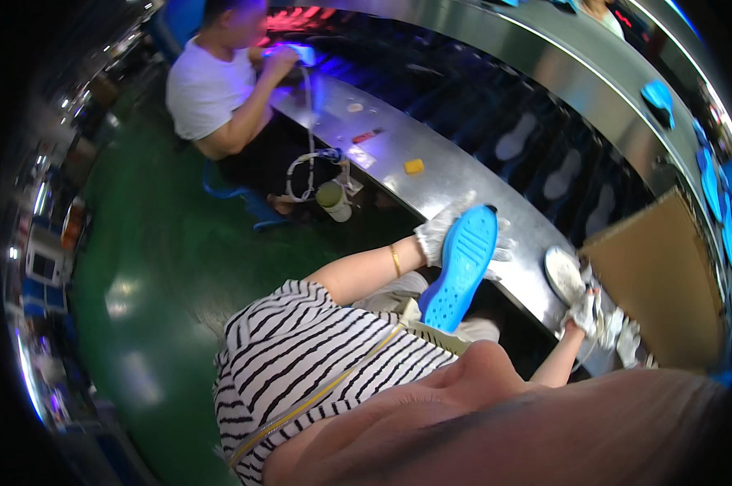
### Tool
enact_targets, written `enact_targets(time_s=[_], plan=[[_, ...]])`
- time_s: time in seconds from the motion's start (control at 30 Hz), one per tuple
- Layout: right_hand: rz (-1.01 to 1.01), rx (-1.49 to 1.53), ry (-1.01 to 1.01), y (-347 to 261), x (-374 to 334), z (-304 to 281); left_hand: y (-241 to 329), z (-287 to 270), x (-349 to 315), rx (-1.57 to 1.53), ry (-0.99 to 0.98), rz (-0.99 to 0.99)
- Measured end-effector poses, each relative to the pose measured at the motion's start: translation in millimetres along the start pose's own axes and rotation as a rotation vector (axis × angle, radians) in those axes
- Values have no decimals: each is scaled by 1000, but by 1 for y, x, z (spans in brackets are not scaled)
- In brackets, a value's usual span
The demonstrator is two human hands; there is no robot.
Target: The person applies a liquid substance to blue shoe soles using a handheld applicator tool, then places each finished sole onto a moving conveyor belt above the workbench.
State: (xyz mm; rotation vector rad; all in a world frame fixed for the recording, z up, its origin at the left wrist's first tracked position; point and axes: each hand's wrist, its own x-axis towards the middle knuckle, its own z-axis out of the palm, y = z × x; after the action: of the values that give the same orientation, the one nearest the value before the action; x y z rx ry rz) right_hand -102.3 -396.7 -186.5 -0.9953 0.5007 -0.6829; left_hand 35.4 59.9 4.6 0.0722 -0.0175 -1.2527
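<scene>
My left hand, in a white glove, grips a blue shoe sole. Its fingers show behind the far right edge of the sole. Ridges run across the upper part of the sole, small holes dot the lower part, and a dark spot marks its tip. At the right, my gloved right hand is beside a shallow oval dish with a whitish inside. The fingers look curled together; what they hold, if anything, is too small to make out.
A metal bench runs along a dark conveyor. On it lie a yellow block and a red-handled tool. A cardboard sheet stands at the right. Blue shoe parts lie beyond. A co-worker sits far left.
</scene>
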Motion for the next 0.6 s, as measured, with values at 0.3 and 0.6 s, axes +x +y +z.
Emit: enact_targets(time_s=[0.3, 0.6], plan=[[-71, -162, -138, -70, -82, 117, -20, 12, -14, 60, 201, 93], [-557, -531, -412, -113, -217, 276, -33, -1, 18, 272, 78, 310]])
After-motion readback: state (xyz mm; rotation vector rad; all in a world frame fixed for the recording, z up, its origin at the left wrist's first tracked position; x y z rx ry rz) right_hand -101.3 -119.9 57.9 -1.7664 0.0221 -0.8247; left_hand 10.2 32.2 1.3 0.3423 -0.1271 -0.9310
